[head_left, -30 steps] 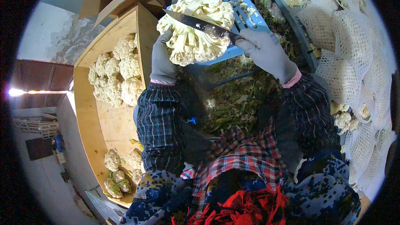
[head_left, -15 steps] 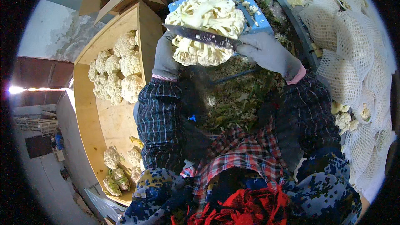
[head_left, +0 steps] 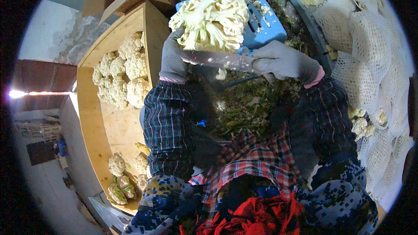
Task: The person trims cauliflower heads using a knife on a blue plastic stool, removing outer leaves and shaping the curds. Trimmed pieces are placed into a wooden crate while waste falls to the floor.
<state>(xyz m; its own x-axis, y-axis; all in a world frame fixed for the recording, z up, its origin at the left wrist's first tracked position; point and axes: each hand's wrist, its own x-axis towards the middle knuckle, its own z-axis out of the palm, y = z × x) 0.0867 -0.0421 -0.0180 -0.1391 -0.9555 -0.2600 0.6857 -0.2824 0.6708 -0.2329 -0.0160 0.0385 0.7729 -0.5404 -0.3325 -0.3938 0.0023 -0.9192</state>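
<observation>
The cauliflower (head_left: pixel 213 19) sits up over the blue slotted plastic (head_left: pixel 271 28), its left edge clasped by the gloved left hand (head_left: pixel 174 61), the fingers underneath hidden from me. The right hand (head_left: pixel 287 58) is wrapped round the knife (head_left: pixel 224 60), blade pointing left, both forearms stretched forward.

Knife (head_left: pixel 213 59) before cauliflower (head_left: pixel 212 18), box (head_left: pixel 119 128) left, sacks (head_left: pixel 365 63) right

No readable text, labels (or numbers)
</observation>
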